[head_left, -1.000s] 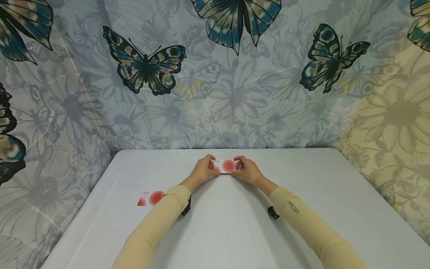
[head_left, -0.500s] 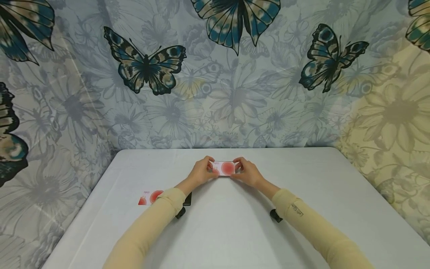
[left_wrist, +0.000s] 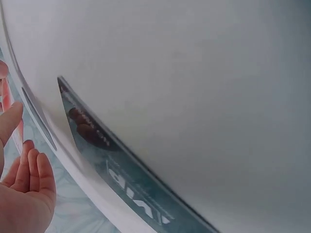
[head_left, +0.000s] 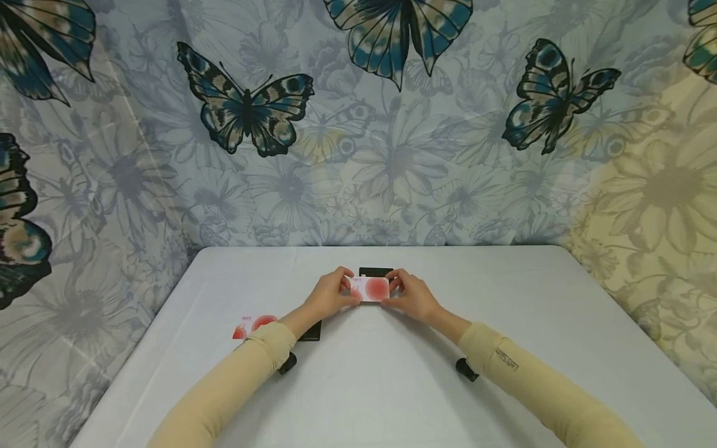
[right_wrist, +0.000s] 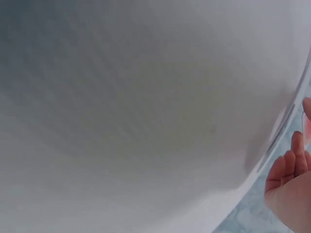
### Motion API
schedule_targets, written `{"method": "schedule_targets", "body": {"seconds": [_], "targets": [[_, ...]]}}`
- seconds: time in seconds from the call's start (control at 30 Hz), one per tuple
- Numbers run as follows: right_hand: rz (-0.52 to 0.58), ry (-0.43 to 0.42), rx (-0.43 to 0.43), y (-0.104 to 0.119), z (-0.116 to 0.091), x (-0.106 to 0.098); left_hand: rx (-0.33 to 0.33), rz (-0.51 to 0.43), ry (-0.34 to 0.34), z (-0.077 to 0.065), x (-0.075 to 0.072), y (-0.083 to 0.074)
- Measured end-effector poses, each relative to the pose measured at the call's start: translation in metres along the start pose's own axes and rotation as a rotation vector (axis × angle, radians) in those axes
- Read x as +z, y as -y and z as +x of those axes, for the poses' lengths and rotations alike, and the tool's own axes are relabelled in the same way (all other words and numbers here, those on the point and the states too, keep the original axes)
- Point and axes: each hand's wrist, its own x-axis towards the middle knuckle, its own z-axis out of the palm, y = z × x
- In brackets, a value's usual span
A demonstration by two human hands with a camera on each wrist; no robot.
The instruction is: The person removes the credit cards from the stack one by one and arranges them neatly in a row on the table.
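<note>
My left hand (head_left: pixel 328 294) and right hand (head_left: pixel 413 295) pinch a pink-and-white printed card (head_left: pixel 370 289) by its two ends, above the far middle of the table. A red circle is printed on its right part. Just behind it lies a flat black piece (head_left: pixel 376 272), partly covered by the card. In the left wrist view, my left thumb and fingers (left_wrist: pixel 47 179) hold the card's pink edge (left_wrist: pixel 6 97). At the right wrist view's edge, my right hand (right_wrist: pixel 291 189) shows with only a sliver of the card (right_wrist: pixel 307 128).
A similar pink-and-white printed piece (head_left: pixel 243 328) lies left, partly behind my left sleeve. Beside it is a dark flat panel (head_left: pixel 311 331), glossy with white letters in the left wrist view. The white table (head_left: pixel 504 298) ends at a butterfly-patterned cloth (head_left: pixel 392 205).
Both hands have brought the card slightly toward me and left, uncovering the black piece behind it. My left forearm has shifted left, showing more of the dark panel.
</note>
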Motion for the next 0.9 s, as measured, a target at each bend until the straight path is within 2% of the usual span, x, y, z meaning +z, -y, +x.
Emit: {"method": "schedule_targets", "body": {"seconds": [0.33, 0.9], "targets": [[0.001, 0.013, -0.025, 0.007, -0.015, 0.007, 0.018, 0.001, -0.001, -0.022, -0.004, -0.003], [-0.024, 0.067, -0.050, 0.016, -0.029, 0.016, -0.024, 0.048, 0.058, -0.047, -0.008, -0.002]]}}
